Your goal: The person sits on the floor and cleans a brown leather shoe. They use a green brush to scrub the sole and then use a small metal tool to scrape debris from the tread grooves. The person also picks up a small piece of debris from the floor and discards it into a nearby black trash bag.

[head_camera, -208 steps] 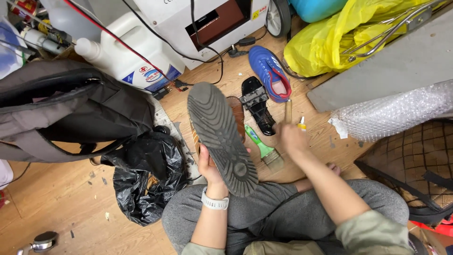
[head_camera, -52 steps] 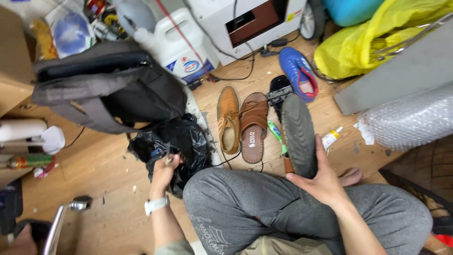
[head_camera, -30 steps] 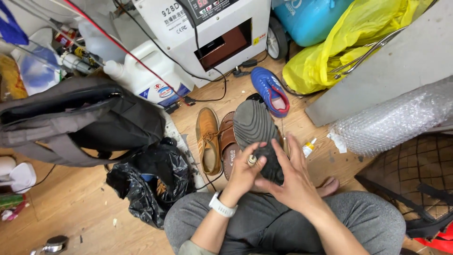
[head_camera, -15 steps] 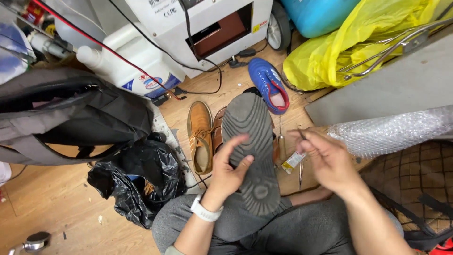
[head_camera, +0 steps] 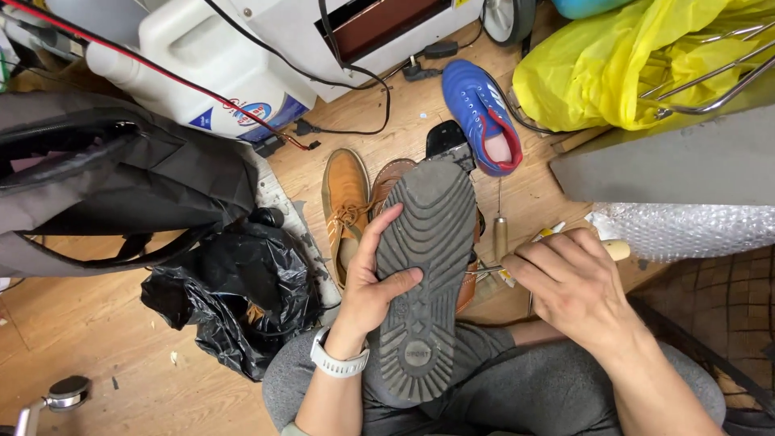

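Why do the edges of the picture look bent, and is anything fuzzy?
Head view: the wide lens bows the edges, so the white jug leans; light is even, with soft shadows; the grey shoe sole in the left hand is sharp, the right hand only slightly soft.

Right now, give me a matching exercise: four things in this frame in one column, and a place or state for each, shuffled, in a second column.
Things:
1. grey shoe
2. blue shoe
3. tan boot
4. wooden-handled tool

Places or states:
A. on the floor beside the yellow bag
B. gripped in the right hand
C. sole up, held by the left hand
D. on the floor next to the black bag

Pairs: 1-C, 2-A, 3-D, 4-B
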